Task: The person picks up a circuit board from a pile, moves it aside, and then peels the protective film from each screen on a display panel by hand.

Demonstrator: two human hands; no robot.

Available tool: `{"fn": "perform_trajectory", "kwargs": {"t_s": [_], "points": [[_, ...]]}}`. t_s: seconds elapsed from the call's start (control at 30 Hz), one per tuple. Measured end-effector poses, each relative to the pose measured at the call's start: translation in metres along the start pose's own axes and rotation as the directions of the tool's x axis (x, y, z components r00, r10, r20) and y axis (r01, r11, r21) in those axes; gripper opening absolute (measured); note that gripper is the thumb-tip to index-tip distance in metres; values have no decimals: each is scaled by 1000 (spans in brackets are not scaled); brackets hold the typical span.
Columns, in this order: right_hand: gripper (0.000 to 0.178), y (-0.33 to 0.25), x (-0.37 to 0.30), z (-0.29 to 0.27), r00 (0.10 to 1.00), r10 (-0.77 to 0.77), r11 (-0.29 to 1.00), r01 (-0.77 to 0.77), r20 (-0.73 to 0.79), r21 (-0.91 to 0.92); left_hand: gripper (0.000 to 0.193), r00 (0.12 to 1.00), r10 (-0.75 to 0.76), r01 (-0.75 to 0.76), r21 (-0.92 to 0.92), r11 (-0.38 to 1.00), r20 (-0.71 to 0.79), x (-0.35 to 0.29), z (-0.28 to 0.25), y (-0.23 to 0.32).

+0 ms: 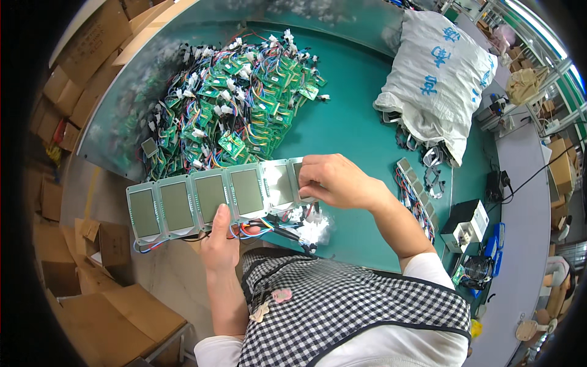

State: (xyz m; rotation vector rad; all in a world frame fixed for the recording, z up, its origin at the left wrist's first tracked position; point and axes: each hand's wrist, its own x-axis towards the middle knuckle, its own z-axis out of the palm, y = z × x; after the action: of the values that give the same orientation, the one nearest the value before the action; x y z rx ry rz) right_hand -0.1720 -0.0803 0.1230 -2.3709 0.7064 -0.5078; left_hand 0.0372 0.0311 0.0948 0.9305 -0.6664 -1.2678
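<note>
A strip of joined green circuit boards with grey display screens (211, 197) is held up in front of me, tilted slightly, its right end higher. My left hand (219, 244) grips its lower edge, thumb on the front between the screens and fingers hidden behind. At the right end, my right hand (339, 180) is closed, with curled fingertips pressed over the last screen. Whatever is pinched there, if anything, is hidden. One screen beside it shines with glare. Coloured wires (251, 231) with white connectors (313, 227) hang below the strip.
A big heap of wired green boards (235, 107) covers the left of the green table (342, 128). A white woven sack (434, 79) lies at the far right. Another display strip (419, 192), a white box-shaped device (466, 226) and a fan (477, 268) are at right. Cardboard boxes (116, 318) stand left.
</note>
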Motion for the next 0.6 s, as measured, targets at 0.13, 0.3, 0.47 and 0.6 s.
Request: {"fn": "perform_trajectory", "kwargs": {"t_s": [0.13, 0.3, 0.47, 0.6], "points": [[7, 32, -10, -8, 886, 13, 995, -57, -463, -81, 30, 993, 33, -32, 3, 999, -114, 0, -9, 2], [12, 93, -74, 75, 874, 128, 921, -280, -468, -272, 29, 961, 31, -59, -92, 994, -276, 6, -24, 9], [14, 97, -119, 138, 843, 464, 885, -426, 271, -190, 28, 979, -34, 36, 6, 999, -200, 16, -17, -14], [8, 71, -82, 40, 836, 433, 887, -461, -336, -4, 23, 984, -117, 123, 39, 992, -135, 14, -8, -37]]}}
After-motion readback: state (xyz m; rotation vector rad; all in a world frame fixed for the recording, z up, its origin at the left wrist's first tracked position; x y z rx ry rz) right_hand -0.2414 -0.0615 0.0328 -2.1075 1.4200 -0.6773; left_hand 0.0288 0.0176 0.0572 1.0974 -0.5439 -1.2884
